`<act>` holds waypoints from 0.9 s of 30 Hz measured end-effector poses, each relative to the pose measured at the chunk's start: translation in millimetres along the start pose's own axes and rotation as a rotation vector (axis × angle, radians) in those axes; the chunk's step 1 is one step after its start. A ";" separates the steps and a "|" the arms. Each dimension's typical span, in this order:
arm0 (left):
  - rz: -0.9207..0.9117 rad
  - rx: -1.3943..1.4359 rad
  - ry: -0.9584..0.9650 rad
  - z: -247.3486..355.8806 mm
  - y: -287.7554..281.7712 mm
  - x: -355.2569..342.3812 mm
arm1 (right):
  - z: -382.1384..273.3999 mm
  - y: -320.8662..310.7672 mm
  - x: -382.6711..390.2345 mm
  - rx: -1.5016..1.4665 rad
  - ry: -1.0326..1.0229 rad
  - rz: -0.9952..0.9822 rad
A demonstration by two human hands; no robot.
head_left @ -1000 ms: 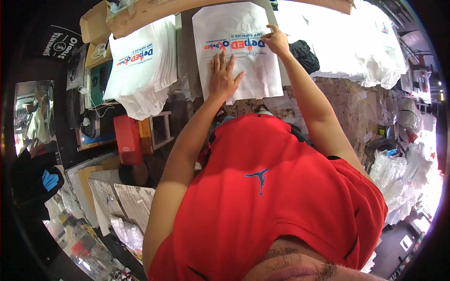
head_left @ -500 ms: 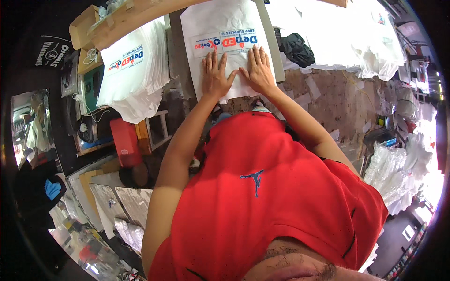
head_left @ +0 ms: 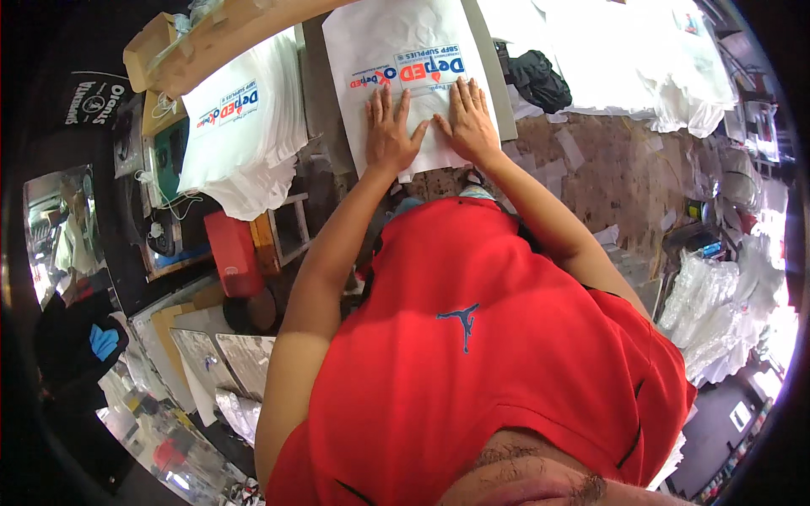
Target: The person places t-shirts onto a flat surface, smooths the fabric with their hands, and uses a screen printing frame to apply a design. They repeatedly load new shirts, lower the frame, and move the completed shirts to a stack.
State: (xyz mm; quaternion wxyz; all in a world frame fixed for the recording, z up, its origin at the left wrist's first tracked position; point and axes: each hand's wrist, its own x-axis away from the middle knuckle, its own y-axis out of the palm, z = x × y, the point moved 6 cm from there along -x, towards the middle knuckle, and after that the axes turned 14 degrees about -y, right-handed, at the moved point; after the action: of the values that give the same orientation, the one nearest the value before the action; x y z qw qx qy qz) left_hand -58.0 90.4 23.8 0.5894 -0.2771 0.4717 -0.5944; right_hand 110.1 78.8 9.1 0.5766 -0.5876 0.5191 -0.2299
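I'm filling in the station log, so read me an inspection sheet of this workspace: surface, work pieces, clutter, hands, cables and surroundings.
Surface: grey board, showing along the right side of the sheet on it.
Work pieces: white printed sheet in front of the person; stack of similar printed pieces to its left.
Clutter: black bundle right of the board; pale scraps farther down.
Hands: left hand and right hand both lie on the sheet, fingers spread.
Cables: white cord by the open cardboard box, left.
Surroundings: red box-like object at left; clear plastic at right.
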 end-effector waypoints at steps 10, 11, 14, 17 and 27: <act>-0.020 0.001 -0.017 -1.3 2.3 -1.3 | -2.8 -3.5 0.0 -0.006 -0.001 0.025; -0.016 -0.011 -0.018 -2.4 2.1 -0.7 | -3.9 -3.3 0.0 -0.008 -0.007 0.034; -0.009 -0.018 -0.013 -2.1 2.7 -1.7 | -2.9 -4.1 0.0 -0.021 -0.006 0.049; 0.006 -0.015 0.004 0.7 1.1 -3.1 | -0.9 -6.2 -0.5 -0.047 0.001 0.049; -0.016 -0.027 -0.015 -3.9 -1.9 2.5 | -51.5 -216.8 -7.3 -0.585 -0.438 -1.277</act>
State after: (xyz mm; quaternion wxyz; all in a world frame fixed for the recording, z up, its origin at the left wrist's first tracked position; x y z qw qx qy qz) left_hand -62.6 88.7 23.3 0.5843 -0.2933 0.4730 -0.5907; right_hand 137.5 18.4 222.0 0.2404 -0.9377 -0.0115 -0.2504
